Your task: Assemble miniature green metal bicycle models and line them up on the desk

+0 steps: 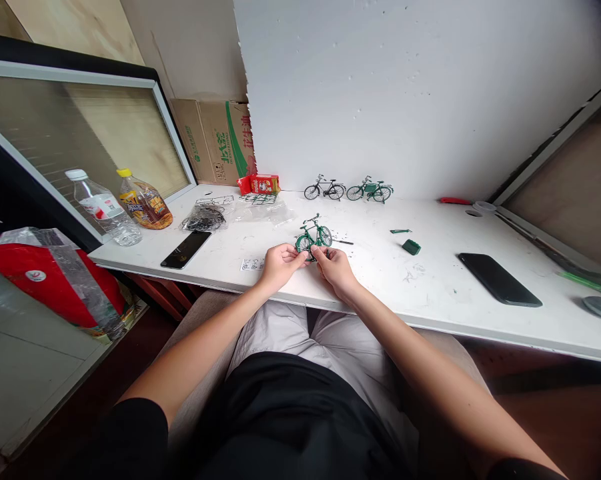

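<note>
A small green model bicycle (307,235) stands upright, a little tilted, near the table's front edge. My left hand (283,263) pinches it low on its left side, by the wheel. From the right, my right hand (334,267) grips the lower middle of the frame between thumb and fingers. The fingertips hide part of the bicycle's underside. Beside the left hand lies a small printed paper (251,265). A thin dark strip (343,243) and tiny dark bits lie just behind the right hand. Farther right are a green box-like piece (411,247) and a slim green part (401,231).
Two finished-looking model bicycles, one black (325,189) and one green (369,191), stand by the wall. Phones (186,249) lie on both sides, the right one (499,279) larger. Bottles (107,210), bagged black parts (204,217), a red packet (265,184) and a carton (215,143) occupy the left.
</note>
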`<action>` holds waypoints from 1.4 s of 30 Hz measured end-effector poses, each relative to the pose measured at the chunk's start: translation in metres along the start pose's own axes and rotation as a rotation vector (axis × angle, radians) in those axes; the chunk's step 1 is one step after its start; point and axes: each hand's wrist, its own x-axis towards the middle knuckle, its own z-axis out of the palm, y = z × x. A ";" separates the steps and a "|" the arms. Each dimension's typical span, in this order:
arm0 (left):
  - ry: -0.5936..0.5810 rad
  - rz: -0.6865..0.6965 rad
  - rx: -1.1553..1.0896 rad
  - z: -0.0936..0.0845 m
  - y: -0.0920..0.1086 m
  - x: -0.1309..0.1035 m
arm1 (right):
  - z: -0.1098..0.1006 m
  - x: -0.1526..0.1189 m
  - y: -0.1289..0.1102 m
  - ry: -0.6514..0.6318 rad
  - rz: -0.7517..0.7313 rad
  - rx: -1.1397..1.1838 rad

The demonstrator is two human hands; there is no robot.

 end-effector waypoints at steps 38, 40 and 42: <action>-0.084 -0.076 0.082 -0.002 0.003 0.004 | 0.005 0.004 0.020 0.110 -0.097 -0.088; -0.087 -0.062 0.079 -0.001 0.003 0.003 | 0.005 0.004 0.020 0.121 -0.072 -0.053; -0.080 -0.053 0.078 -0.001 0.002 0.003 | 0.005 0.003 0.019 0.131 -0.056 -0.036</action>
